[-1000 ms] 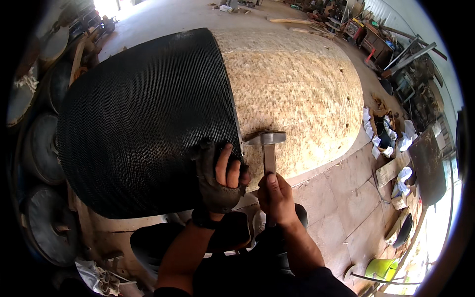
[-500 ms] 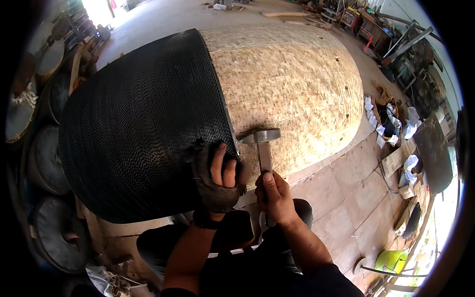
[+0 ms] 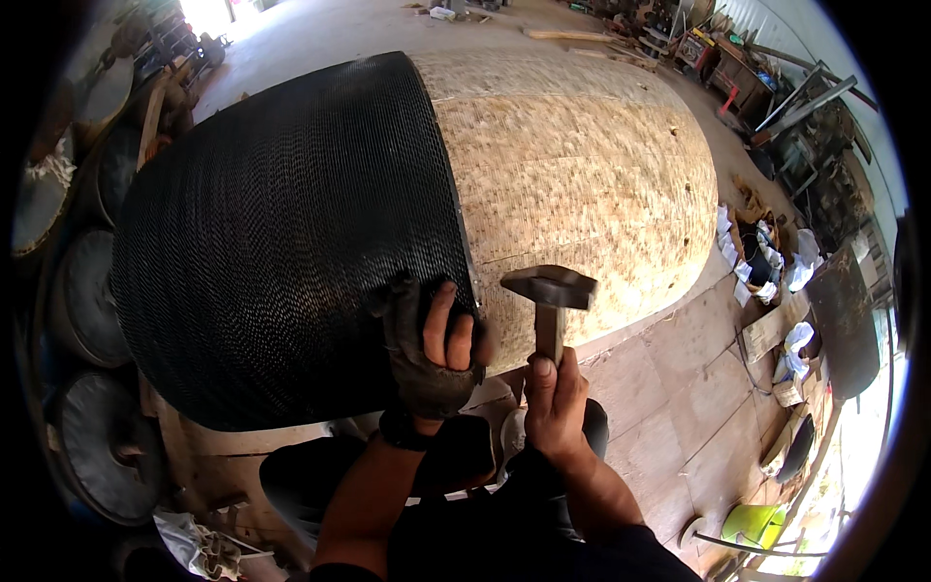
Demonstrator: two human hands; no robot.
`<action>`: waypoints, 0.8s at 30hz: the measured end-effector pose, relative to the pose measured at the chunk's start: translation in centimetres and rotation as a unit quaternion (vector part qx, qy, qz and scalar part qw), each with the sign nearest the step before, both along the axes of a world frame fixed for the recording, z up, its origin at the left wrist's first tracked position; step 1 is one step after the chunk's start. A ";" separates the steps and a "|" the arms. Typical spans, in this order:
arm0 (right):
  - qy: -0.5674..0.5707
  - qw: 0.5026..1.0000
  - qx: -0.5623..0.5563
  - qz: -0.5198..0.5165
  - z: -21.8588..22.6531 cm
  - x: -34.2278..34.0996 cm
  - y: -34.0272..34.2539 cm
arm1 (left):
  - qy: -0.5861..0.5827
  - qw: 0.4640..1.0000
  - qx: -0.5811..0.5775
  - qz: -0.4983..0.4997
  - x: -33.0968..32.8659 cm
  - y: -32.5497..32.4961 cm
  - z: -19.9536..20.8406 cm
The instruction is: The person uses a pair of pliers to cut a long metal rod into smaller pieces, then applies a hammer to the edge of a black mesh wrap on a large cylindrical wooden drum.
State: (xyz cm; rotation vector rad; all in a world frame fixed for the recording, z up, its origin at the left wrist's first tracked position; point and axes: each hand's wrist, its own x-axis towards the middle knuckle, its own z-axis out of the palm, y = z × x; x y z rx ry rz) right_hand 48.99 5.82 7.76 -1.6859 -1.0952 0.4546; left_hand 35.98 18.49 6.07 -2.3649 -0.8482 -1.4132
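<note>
The left hand (image 3: 432, 378), in a dark glove that left some fingertips bare, lay on the near side of a big drum with its fingers loosely bent; whether it pinched anything could not be told. A black band (image 3: 405, 430) circled that wrist. Beside it, the bare right hand (image 3: 556, 412) was closed around the handle of a hammer (image 3: 549, 289), thumb along the shaft. The grey metal head, worn and tapered toward the left, was held above the drum's pale side, apart from the seam.

The drum lay on its side before the person's knees, bulging at the middle. Its left part wore a black covering (image 3: 291, 223), finely ridged and faintly glossy, ending in a straight edge; the right part was a pale wooden surface (image 3: 572, 184), flecked brown, with a few dark holes toward the far end.

Reddish-brown tiles (image 3: 630, 407) spread to the right, where a yellow-green bucket (image 3: 754, 525) stood. Round dark discs (image 3: 107, 441) lined the left. Farther off, a grey floor (image 3: 388, 34) carried loose planks (image 3: 572, 37), and bright light filled a doorway (image 3: 208, 12).
</note>
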 end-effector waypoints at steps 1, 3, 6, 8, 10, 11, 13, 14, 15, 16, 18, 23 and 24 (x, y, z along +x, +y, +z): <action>-0.032 0.999 -0.002 0.000 0.1 -0.1 0.1 | 0.004 1.000 0.001 0.006 0.0 -0.1 -0.1; -0.109 0.994 -0.030 -0.004 -0.1 -0.1 1.0 | -0.012 1.000 -0.008 -0.005 0.1 0.1 -0.2; -0.013 1.000 -0.013 0.013 0.0 0.1 0.1 | -0.016 1.000 -0.016 -0.014 -0.1 0.0 -0.2; 0.008 1.000 0.021 -0.018 -0.2 -0.3 -0.2 | -0.016 1.000 -0.017 -0.015 -0.1 0.0 0.0; 0.011 0.998 0.038 -0.044 -0.5 -0.7 -0.2 | -0.009 1.000 -0.019 -0.018 -0.1 -0.2 -0.1; -0.209 0.976 0.052 -0.044 -0.8 -0.6 0.4 | -0.012 1.000 -0.019 -0.016 0.0 -0.2 -0.2; -0.054 0.997 -0.052 -0.006 -0.3 -0.1 0.8 | -0.020 1.000 -0.011 -0.014 0.0 0.2 0.0; -0.038 0.999 -0.036 0.003 -0.3 -0.1 0.5 | -0.020 1.000 -0.008 -0.018 -0.1 0.3 0.0; -0.021 0.999 -0.023 -0.007 -0.2 -0.3 0.3 | -0.019 1.000 -0.006 -0.020 -0.1 0.2 -0.2; -0.004 1.000 -0.010 -0.018 0.0 -0.8 0.0 | -0.019 1.000 -0.004 -0.022 -0.2 0.3 -0.3; -0.064 0.997 0.016 -0.041 -1.0 -1.1 0.4 | -0.007 1.000 -0.013 -0.021 -0.4 0.1 -0.1; 0.187 0.982 -0.014 0.012 0.0 -0.3 0.9 | -0.024 1.000 -0.008 -0.012 -0.3 -0.2 0.7; 0.215 0.976 -0.015 0.029 -0.3 0.0 0.9 | -0.022 1.000 0.001 -0.011 -0.1 -0.1 0.4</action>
